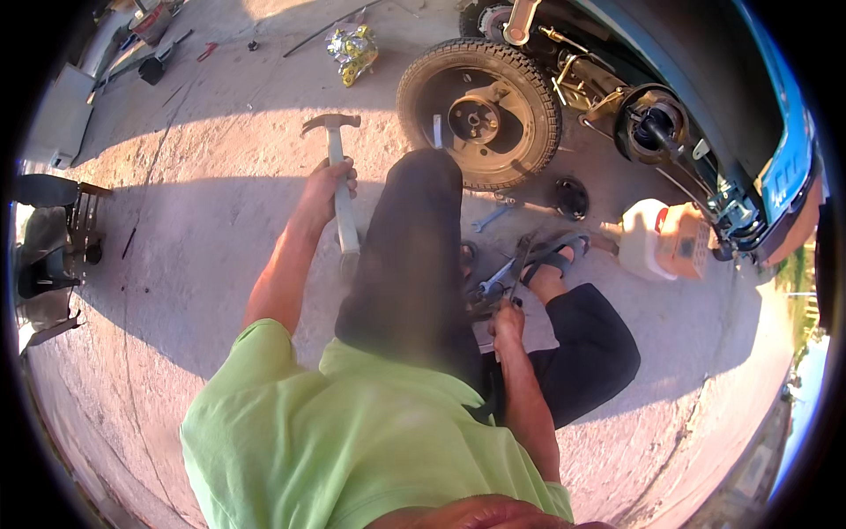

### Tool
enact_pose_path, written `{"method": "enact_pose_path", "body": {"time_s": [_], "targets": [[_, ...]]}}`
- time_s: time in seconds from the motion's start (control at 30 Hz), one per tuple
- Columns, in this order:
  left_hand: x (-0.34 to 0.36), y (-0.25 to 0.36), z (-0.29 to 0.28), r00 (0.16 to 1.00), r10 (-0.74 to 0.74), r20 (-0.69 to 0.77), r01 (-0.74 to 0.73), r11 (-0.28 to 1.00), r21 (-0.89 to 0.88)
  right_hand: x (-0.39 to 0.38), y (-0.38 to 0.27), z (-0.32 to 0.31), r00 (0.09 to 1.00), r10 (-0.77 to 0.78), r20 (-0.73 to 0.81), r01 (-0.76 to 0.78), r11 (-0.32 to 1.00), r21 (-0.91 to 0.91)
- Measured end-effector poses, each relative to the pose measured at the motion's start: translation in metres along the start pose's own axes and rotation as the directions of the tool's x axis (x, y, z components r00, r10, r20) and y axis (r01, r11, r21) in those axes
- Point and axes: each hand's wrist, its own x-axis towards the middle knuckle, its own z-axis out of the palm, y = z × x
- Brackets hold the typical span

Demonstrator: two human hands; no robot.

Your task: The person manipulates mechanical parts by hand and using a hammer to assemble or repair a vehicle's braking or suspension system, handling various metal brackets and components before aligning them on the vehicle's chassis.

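My left hand grips a claw hammer by its pale handle, head up, beside my raised dark-trousered knee. My right hand is closed on a dark, narrow metal tool that points forward between my legs. A shiny wrench lies close to that hand among dark metal items that are hard to make out. Another wrench rests on the concrete ahead, near a round black part.
A tyred wheel stands ahead beside a raised blue vehicle with exposed underside parts. A white jug and perforated block sit right. A crumpled shiny wrapper lies at the back; dark furniture stands left.
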Motion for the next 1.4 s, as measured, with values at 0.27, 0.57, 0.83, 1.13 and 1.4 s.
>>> {"method": "enact_pose_path", "body": {"time_s": [0.27,0.57,0.83,1.13,1.4], "targets": [[0.02,-0.21,-0.153,0.889,-0.44,-0.128,0.455,0.881,0.13,-0.007,-0.055,-0.029,0.992,-0.112,0.05,0.12,0.972,-0.201],[0.008,-0.307,-0.204,0.952,-0.182,-0.248,0.307,0.513,0.802,-0.003,-0.183,-0.052,0.967,-0.195,0.165,0.254,0.677,-0.691],[-0.028,-0.247,-0.173,0.98,-0.197,-0.032,0.095,0.317,0.944,0.016,-0.26,-0.026,0.846,-0.287,0.449,0.522,0.275,-0.807],[-0.029,-0.235,-0.152,0.915,-0.266,-0.304,0.398,0.474,0.785,-0.006,-0.236,-0.016,0.777,-0.567,0.273,0.585,0.49,-0.646],[-0.028,-0.241,-0.169,0.949,-0.219,-0.225,0.296,0.386,0.874,-0.035,-0.172,-0.045,0.903,-0.326,0.278,0.428,0.721,-0.544]]}}
